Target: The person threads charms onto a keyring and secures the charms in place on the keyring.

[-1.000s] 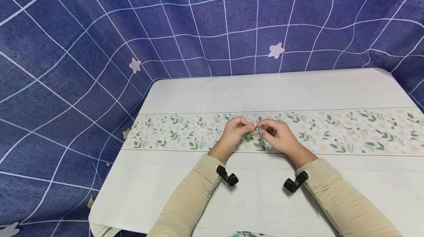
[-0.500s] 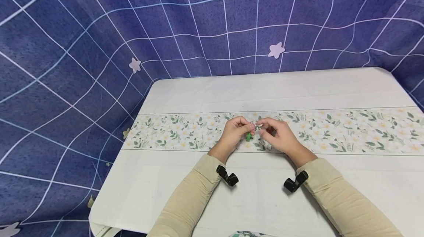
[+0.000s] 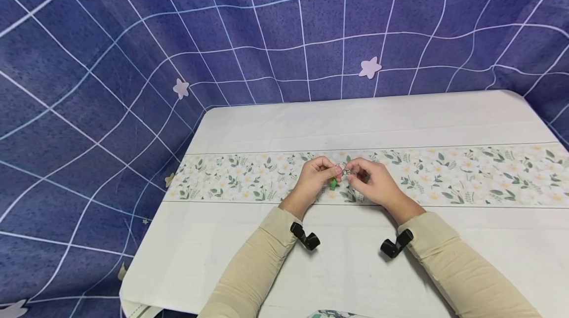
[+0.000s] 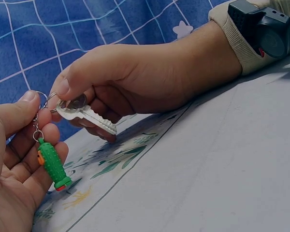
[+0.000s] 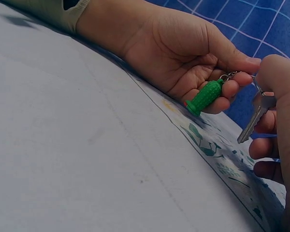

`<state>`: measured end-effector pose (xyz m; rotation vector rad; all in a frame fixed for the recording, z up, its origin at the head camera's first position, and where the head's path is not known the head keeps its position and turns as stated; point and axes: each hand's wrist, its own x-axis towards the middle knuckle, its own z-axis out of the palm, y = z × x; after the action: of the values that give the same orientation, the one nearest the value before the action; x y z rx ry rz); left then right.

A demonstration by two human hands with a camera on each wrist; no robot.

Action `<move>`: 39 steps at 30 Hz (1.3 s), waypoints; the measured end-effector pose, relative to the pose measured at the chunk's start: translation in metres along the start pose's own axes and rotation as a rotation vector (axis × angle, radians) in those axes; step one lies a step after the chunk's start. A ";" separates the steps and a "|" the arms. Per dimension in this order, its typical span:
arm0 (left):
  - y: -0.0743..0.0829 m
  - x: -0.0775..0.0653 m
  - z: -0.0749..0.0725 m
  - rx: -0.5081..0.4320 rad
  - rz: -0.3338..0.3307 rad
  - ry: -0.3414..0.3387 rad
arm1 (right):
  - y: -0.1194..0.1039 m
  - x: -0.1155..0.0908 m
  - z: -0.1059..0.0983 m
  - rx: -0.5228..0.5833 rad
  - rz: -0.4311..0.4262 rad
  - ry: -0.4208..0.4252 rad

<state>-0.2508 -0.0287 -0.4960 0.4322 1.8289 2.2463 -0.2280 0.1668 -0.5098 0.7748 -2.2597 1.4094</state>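
My left hand pinches a metal key ring between thumb and forefinger, above the tabletop. From its short chain hangs a green cactus-like charm with orange and red details, lying against the left fingers. Facing it, my right hand holds the ring's other side by the head of a silver key, thumb against forefinger. The key's toothed blade points down toward the table in the right wrist view. Part of the ring is hidden behind the fingertips of both hands.
A white table covering with a floral band lies under the hands. Blue curtains with a white grid and stars stand behind and at the left. Black cameras are strapped on both wrists over beige sleeves.
The key and ring have shifted slightly between the fingertips, and the right fingers have moved a little. The left hand and the green charm stay nearly in place.
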 end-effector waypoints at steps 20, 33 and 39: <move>0.000 -0.001 -0.001 0.012 -0.020 0.003 | -0.005 0.001 -0.001 -0.038 0.115 -0.006; -0.001 0.001 -0.001 0.004 -0.015 0.020 | -0.024 0.005 -0.002 0.037 0.090 -0.096; -0.001 0.001 -0.001 0.003 -0.016 0.027 | -0.020 0.005 -0.003 0.028 0.108 -0.138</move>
<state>-0.2519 -0.0293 -0.4967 0.3885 1.8428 2.2500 -0.2192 0.1612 -0.4923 0.7914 -2.4239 1.4804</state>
